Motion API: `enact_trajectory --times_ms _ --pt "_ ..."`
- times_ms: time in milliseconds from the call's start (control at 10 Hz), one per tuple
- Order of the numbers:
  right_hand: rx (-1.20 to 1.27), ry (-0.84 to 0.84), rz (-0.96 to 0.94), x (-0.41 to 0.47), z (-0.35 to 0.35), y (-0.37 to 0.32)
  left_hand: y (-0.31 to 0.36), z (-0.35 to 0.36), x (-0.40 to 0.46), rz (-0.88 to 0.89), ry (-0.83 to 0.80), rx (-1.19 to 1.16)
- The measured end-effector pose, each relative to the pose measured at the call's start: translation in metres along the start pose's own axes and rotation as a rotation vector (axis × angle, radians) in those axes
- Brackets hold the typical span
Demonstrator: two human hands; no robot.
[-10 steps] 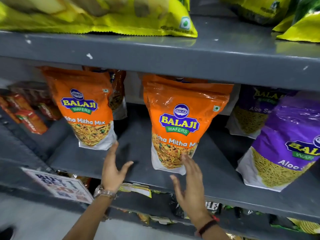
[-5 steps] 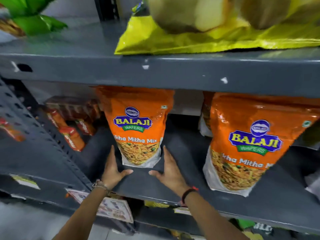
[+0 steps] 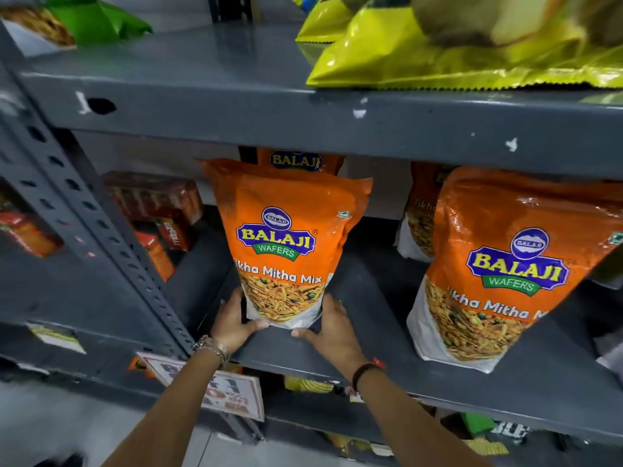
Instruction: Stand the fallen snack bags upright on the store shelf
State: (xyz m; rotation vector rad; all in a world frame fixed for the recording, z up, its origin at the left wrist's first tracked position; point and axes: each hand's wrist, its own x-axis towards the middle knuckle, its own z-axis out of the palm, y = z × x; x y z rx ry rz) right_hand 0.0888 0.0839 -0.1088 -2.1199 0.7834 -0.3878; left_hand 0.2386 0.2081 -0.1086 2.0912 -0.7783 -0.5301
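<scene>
— Nearest first?

— Left hand (image 3: pixel 232 320) and right hand (image 3: pixel 332 326), both clamped on the bottom corners of the orange bag (image 3: pixel 286 244). Thumbs tucked under the white base, fingers wrapped round the sides.

— And the bag?

— On the middle shelf (image 3: pixel 354 352), near the front edge, base touching the shelf or just off it; hard to tell which. Top leaning a little toward the back, not quite plumb.

— So which step?

— Probably squaring up this one bag: seating the base flat and settling it upright. Not yet released.

— Next move?

— Likely pressing the base down level, nudging the top forward until vertical, then easing both hands away slowly. Soft pouch, loose contents, so prone to slumping if let go too fast. Worth checking for a wobble before leaving it.

— Further along?

— Second orange bag (image 3: pixel 505 264) to the right, well apart, standing but tilted left. Possibly wanting a straighten too.

— Behind?

— Another orange bag (image 3: pixel 296 160) just behind the held one, only its top showing under the upper shelf (image 3: pixel 269 119). One more (image 3: pixel 416 210) at the back right, partly hidden. Red packs (image 3: pixel 155 200) at the back left.

— Up top?

— Yellow bag (image 3: pixel 455 59) lying flat on the upper shelf, green bag (image 3: pixel 97 25) at the far left. Fallen by the look of them, so probably still to do.
</scene>
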Motion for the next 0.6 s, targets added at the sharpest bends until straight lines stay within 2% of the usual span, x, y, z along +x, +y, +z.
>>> enact_trajectory --times_ms 300,500,600 --pt "-0.034 -0.040 -0.020 -0.010 -0.004 -0.005 0.001 0.001 -0.013 -0.006 0.023 0.007" --pt "0.057 -0.044 0.000 -0.015 -0.006 -0.008 0.002 0.004 -0.017 0.111 0.032 0.015" --pt "0.114 0.016 -0.001 -0.033 -0.014 -0.006 -0.004 0.014 -0.028 0.192 0.206 0.123"
